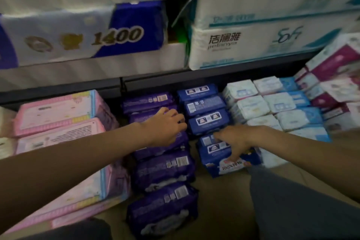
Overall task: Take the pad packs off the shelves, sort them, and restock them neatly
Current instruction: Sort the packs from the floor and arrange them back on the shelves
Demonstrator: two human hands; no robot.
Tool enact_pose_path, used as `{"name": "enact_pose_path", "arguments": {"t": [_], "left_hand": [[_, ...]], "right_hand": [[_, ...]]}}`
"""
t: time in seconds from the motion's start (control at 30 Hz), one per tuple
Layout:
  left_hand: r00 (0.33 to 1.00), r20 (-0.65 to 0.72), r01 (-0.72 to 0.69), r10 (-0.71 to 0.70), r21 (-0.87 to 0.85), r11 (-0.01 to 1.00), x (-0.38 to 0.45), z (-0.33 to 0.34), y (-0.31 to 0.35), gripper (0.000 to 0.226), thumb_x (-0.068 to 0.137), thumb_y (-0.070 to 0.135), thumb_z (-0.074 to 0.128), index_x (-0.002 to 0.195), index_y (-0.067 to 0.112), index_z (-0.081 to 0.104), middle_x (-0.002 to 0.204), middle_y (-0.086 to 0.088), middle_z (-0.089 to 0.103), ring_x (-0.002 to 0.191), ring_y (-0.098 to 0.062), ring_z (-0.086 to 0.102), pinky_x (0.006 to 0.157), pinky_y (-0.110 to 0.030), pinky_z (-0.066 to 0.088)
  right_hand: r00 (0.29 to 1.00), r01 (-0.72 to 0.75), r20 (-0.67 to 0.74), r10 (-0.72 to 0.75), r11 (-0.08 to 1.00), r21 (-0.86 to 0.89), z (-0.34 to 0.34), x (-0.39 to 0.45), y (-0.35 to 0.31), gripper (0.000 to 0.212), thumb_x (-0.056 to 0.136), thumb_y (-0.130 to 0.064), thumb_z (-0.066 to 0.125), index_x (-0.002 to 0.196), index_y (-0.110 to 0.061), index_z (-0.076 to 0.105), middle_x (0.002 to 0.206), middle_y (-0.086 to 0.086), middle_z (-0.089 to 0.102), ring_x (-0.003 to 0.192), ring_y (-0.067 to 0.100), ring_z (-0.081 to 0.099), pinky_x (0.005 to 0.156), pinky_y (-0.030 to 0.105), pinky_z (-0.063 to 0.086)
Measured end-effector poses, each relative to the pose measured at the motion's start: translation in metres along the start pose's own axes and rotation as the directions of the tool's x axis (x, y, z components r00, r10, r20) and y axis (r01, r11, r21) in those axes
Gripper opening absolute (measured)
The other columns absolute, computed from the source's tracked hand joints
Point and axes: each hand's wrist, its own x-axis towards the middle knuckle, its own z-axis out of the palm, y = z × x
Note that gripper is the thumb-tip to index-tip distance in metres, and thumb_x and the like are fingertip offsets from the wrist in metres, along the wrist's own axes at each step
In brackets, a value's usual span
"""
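Observation:
A row of dark purple pad packs point(165, 169) runs from the low shelf out toward me. Right of it lies a row of blue pad packs point(206, 106). My left hand point(165, 124) rests with curled fingers on a purple pack in the middle of its row. My right hand point(233, 142) lies flat, fingers spread, on the nearest blue pack point(216, 163), which sits slightly askew at the front. Pink packs point(58, 111) are stacked to the left, and white-and-light-blue packs point(276, 103) to the right.
Above the dark shelf edge point(155, 82) stand big toilet-paper bundles: one blue-and-white marked 1400 point(81, 39), one white with teal print point(263, 45). Magenta-and-white boxes point(335, 76) pile up at far right. My knees in dark trousers point(292, 206) fill the bottom of the view.

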Motion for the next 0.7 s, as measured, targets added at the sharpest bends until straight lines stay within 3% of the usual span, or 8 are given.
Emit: {"name": "enact_pose_path", "arguments": {"t": [0.1,0.2,0.3,0.4,0.47,0.53,0.6,0.7], "left_hand": [[0.999,0.047,0.022,-0.025,0.044,0.999,0.002,0.000,0.001,0.046,0.094,0.024,0.038,0.140,0.021,0.033,0.146,-0.002,0.030,0.132,-0.023,0.028,0.107,-0.038,0.019],[0.999,0.042,0.023,-0.026,0.065,0.998,-0.002,0.005,-0.003,0.046,0.094,0.022,0.038,0.140,0.020,0.033,0.144,-0.002,0.031,0.131,-0.023,0.027,0.108,-0.037,0.017],[0.996,0.083,0.026,-0.033,0.077,0.997,-0.011,0.009,-0.006,0.046,0.095,0.024,0.038,0.141,0.020,0.032,0.145,-0.002,0.030,0.131,-0.023,0.027,0.109,-0.038,0.015],[0.990,0.132,0.033,-0.046,0.098,0.995,-0.022,0.010,-0.012,0.046,0.096,0.027,0.039,0.140,0.019,0.033,0.145,-0.003,0.030,0.132,-0.024,0.027,0.109,-0.039,0.015],[0.989,0.134,0.053,-0.069,0.122,0.991,-0.030,0.009,-0.020,0.046,0.095,0.029,0.041,0.139,0.017,0.035,0.143,-0.004,0.032,0.131,-0.025,0.028,0.109,-0.040,0.017],[0.998,-0.041,0.062,-0.057,0.142,0.988,-0.039,0.004,-0.037,0.040,0.088,0.027,0.046,0.126,0.016,0.052,0.133,-0.007,0.047,0.122,-0.029,0.043,0.104,-0.042,0.027],[0.966,-0.252,0.099,-0.064,0.129,0.987,-0.048,-0.016,-0.056,0.036,0.073,0.027,0.043,0.098,0.017,0.067,0.108,-0.007,0.063,0.096,-0.027,0.062,0.089,-0.037,0.040],[0.813,-0.536,0.262,-0.228,-0.014,0.965,-0.076,-0.059,-0.098,0.038,0.067,0.026,0.038,0.088,0.014,0.067,0.096,-0.007,0.065,0.082,-0.028,0.062,0.075,-0.034,0.039]], "right_hand": [[0.986,0.013,-0.157,-0.046,0.978,-0.206,0.016,0.012,-0.009,0.080,0.082,-0.047,0.067,0.142,-0.014,0.025,0.138,0.009,0.038,0.121,0.029,0.039,0.093,0.040,0.035],[0.968,-0.009,-0.236,-0.079,0.937,-0.349,0.031,0.015,-0.016,0.076,0.089,-0.045,0.059,0.144,-0.009,0.020,0.145,0.014,0.026,0.128,0.034,0.031,0.096,0.046,0.037],[0.969,-0.062,-0.247,-0.031,0.931,-0.359,0.038,0.017,-0.011,0.065,0.093,-0.022,0.055,0.145,-0.006,0.018,0.146,0.018,0.024,0.128,0.035,0.034,0.096,0.047,0.040],[0.983,-0.067,-0.184,0.008,0.947,-0.316,0.029,0.017,-0.005,0.068,0.088,-0.024,0.061,0.143,-0.009,0.024,0.140,0.016,0.030,0.123,0.034,0.039,0.094,0.044,0.042],[0.983,-0.050,-0.182,0.006,0.971,-0.234,0.013,0.015,-0.003,0.055,0.092,-0.024,0.056,0.139,-0.010,0.031,0.135,0.014,0.034,0.120,0.031,0.041,0.091,0.039,0.041],[0.955,-0.015,-0.295,-0.015,0.995,-0.100,-0.015,0.008,-0.006,0.038,0.094,-0.023,0.051,0.129,-0.010,0.041,0.127,0.011,0.041,0.116,0.027,0.044,0.087,0.034,0.039],[0.881,0.047,-0.472,-0.037,0.999,0.009,-0.052,-0.007,-0.013,0.033,0.092,-0.024,0.055,0.121,-0.009,0.048,0.122,0.009,0.046,0.112,0.024,0.048,0.088,0.031,0.038],[0.675,0.176,-0.734,-0.071,0.982,0.066,-0.129,-0.036,-0.049,0.029,0.088,-0.021,0.062,0.114,-0.007,0.056,0.110,0.008,0.056,0.093,0.019,0.054,0.081,0.026,0.040]]}}
